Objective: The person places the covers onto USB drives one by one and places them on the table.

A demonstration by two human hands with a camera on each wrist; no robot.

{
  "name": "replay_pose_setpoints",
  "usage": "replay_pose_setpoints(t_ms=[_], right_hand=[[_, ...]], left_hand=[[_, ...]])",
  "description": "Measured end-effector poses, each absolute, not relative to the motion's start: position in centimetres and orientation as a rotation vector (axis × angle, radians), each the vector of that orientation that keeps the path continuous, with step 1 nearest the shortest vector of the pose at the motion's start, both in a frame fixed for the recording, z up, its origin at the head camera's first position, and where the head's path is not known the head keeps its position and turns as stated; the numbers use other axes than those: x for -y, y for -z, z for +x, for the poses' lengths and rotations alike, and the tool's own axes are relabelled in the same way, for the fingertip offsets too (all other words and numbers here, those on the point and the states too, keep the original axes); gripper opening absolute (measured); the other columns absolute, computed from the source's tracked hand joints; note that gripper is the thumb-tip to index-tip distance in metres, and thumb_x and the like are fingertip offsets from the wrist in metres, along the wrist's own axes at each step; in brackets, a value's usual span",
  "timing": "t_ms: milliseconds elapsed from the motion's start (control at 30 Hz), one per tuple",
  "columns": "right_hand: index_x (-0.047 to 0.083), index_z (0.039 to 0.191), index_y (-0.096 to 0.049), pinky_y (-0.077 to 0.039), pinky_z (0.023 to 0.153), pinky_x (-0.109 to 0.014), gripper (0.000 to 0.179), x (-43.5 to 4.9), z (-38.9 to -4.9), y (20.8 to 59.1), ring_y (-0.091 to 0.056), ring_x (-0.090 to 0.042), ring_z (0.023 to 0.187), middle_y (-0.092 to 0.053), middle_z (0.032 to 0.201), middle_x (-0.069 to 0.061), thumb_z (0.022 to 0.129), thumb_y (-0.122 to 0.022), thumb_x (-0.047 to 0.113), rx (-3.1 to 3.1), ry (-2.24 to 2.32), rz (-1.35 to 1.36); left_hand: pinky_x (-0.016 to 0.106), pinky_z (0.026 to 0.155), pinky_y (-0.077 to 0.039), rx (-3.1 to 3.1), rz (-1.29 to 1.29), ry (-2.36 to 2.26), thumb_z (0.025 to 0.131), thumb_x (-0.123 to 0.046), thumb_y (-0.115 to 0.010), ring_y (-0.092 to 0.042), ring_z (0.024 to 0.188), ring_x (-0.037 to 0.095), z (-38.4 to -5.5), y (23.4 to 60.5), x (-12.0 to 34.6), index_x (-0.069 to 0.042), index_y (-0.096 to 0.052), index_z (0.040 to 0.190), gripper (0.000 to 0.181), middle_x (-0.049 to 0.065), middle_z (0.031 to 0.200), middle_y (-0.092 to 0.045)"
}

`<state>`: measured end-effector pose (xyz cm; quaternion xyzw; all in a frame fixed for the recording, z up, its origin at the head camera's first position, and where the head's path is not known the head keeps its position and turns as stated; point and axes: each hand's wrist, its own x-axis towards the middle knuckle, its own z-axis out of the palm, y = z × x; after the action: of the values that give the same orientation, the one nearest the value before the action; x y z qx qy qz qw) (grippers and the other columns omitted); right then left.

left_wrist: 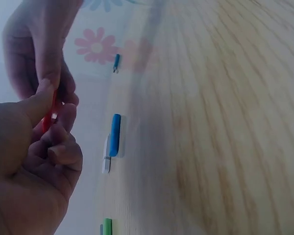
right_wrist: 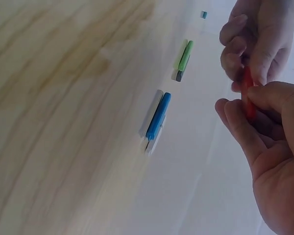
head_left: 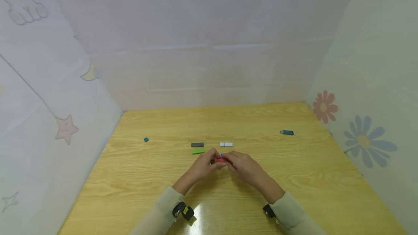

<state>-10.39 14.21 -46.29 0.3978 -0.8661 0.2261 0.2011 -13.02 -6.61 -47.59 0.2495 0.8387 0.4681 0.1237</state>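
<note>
Both hands meet over the middle of the table around a small red USB stick (head_left: pixel 221 160). My left hand (head_left: pixel 203 165) pinches one end of it between thumb and fingers. From the other side my right hand (head_left: pixel 247 168) pinches it too. In both wrist views the red stick (right_wrist: pixel 248 93) shows as a narrow strip between the two sets of fingers, which cover much of it. Just beyond the hands a blue USB stick (left_wrist: pixel 115 134) lies on the table; in the head view the right fingers hide most of it.
Past the hands lie a white USB stick (head_left: pixel 226 144), a dark grey one (head_left: pixel 197 144) and a green one (head_left: pixel 197 151). A teal-blue USB stick (head_left: pixel 287 132) with its metal plug bare lies far right. Off to the left is a small teal cap (head_left: pixel 146 139). Printed sheets border the wooden table (head_left: pixel 130 177).
</note>
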Motion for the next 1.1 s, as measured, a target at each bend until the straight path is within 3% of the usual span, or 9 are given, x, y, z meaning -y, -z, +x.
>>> replay_pose_setpoints(t_ms=[133, 400, 500, 667, 800, 1100], right_hand=[[0.0, 0.114, -0.069, -0.059, 0.07, -0.025, 0.023, -14.1, -10.1, 46.3, -0.071, -0.016, 0.085, -0.074, 0.101, -0.009, 0.092, -0.073, 0.002, 2.5, -0.656, 1.086], [0.002, 0.119, -0.068, -0.06, 0.075, -0.028, 0.025, -14.0, -9.8, 46.3, -0.072, -0.017, 0.09, -0.074, 0.104, -0.007, 0.095, -0.071, 0.008, 2.524, -0.695, 1.028], [0.002, 0.117, -0.067, -0.06, 0.075, -0.028, 0.023, -14.0, -9.8, 46.1, -0.072, -0.016, 0.089, -0.074, 0.103, -0.007, 0.095, -0.071, 0.008, 2.531, -0.691, 1.028], [0.004, 0.118, -0.067, -0.06, 0.08, -0.036, 0.025, -14.3, -9.4, 45.4, -0.071, -0.021, 0.096, -0.073, 0.111, -0.008, 0.096, -0.072, 0.013, 2.7, -0.692, 0.91], [0.007, 0.126, -0.067, -0.056, 0.092, -0.044, 0.029, -15.2, -9.2, 45.1, -0.068, -0.026, 0.113, -0.07, 0.123, -0.008, 0.098, -0.069, 0.016, 2.862, -0.675, 0.767], [0.006, 0.125, -0.067, -0.056, 0.093, -0.046, 0.028, -18.4, -9.1, 45.8, -0.067, -0.029, 0.114, -0.069, 0.125, -0.01, 0.099, -0.067, 0.016, 2.902, -0.59, 0.688]], left_hand=[[0.02, 0.061, -0.043, -2.529, 0.862, -1.218, 0.098, -0.032, -0.067, -0.051, 0.071, 0.005, -12.9, 47.5, 6.8, -0.017, -0.061, 0.107, 0.018, -0.011, 0.089, -0.064], [0.021, 0.076, -0.05, -2.849, 1.041, -0.846, 0.098, -0.038, -0.065, -0.056, 0.094, 0.009, -12.7, 47.1, 7.0, -0.017, -0.071, 0.117, 0.029, -0.009, 0.107, -0.067], [0.021, 0.075, -0.051, -2.933, 1.086, -0.721, 0.097, -0.039, -0.066, -0.056, 0.092, 0.008, -12.6, 46.9, 7.0, -0.018, -0.073, 0.115, 0.029, -0.009, 0.106, -0.07], [0.027, 0.076, -0.054, -2.97, 1.006, -0.67, 0.097, -0.039, -0.068, -0.057, 0.092, 0.008, -12.5, 47.2, 7.7, -0.021, -0.075, 0.107, 0.022, -0.012, 0.101, -0.072], [0.035, 0.089, -0.055, -2.991, 0.911, -0.648, 0.096, -0.037, -0.071, -0.061, 0.104, 0.013, -12.5, 47.5, 8.6, -0.02, -0.076, 0.107, 0.021, -0.01, 0.106, -0.073], [0.03, 0.083, -0.052, -3.006, 0.873, -0.522, 0.095, -0.04, -0.071, -0.055, 0.099, 0.013, -13.0, 48.9, 10.5, -0.017, -0.077, 0.107, 0.026, -0.006, 0.105, -0.07]])
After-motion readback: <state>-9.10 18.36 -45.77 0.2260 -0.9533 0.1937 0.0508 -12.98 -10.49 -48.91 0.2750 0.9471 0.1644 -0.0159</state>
